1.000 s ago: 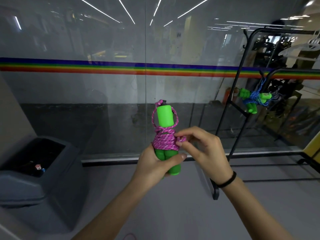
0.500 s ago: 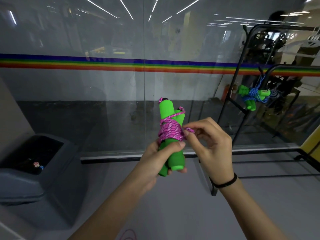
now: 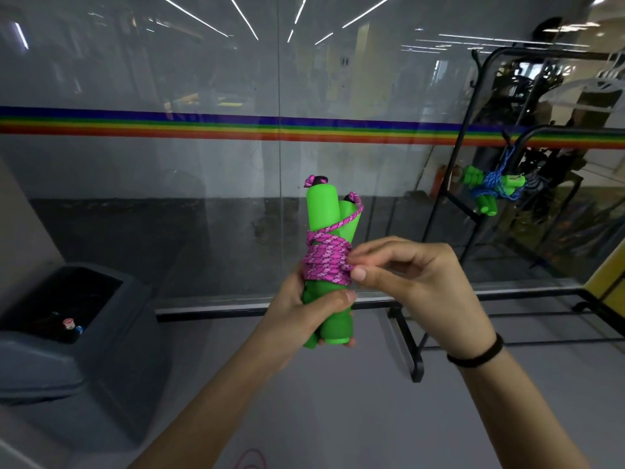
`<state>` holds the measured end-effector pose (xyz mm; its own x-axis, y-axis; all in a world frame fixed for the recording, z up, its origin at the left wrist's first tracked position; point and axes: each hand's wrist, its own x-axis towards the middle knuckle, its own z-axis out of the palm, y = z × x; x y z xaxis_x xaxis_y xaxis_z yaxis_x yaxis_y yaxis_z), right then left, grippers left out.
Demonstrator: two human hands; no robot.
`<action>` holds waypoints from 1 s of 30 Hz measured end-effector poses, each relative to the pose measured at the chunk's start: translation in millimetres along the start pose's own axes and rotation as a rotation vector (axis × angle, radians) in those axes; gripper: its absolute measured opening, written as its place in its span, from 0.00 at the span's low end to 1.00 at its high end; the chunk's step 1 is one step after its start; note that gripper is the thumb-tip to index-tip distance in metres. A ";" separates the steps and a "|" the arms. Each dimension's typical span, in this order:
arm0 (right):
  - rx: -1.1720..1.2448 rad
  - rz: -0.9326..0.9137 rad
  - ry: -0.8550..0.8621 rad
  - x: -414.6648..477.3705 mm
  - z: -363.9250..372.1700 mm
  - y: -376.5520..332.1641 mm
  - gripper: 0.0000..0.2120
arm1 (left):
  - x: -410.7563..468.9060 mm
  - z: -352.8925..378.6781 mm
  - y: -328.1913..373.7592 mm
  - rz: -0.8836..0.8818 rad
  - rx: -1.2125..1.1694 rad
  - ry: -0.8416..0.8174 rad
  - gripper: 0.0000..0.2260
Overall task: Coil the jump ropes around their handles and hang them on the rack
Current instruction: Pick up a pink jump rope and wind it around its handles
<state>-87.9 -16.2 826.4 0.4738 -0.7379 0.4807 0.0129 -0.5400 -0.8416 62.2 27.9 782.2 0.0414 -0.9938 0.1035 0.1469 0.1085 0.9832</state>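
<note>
Gripping green handles (image 3: 323,211) in my left hand (image 3: 299,319), pink rope (image 3: 324,262) coiled round them; my right hand (image 3: 419,282) pinching rope. Blue-roped set (image 3: 493,186) hanging on rack (image 3: 416,368), 2 o'clock.

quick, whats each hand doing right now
Left hand: grips the green handles.
Right hand: pinches the pink rope at the coil.

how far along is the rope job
Done: a blue rope already hangs coiled on the rack. In hand: the left hand grips the green handles while the right hand pinches the pink rope wound round them. Left: secure that coil and hang it.
</note>
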 end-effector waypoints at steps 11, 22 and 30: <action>-0.080 0.111 -0.062 6.7 0.9 1.1 0.17 | 0.2 -3.8 -1.5 -0.006 -0.036 -0.069 0.22; -0.246 0.115 -0.160 9.3 5.1 13.5 0.13 | 1.0 -15.8 -5.4 -0.070 0.063 -0.111 0.16; -0.271 0.051 -0.083 15.1 15.7 23.5 0.07 | 2.5 -24.3 -7.8 -0.169 0.058 -0.074 0.22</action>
<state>-66.7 -33.6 810.0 0.5386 -0.7371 0.4081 -0.2434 -0.5999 -0.7622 85.2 25.3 771.1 -0.0520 -0.9971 -0.0554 0.0881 -0.0598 0.9943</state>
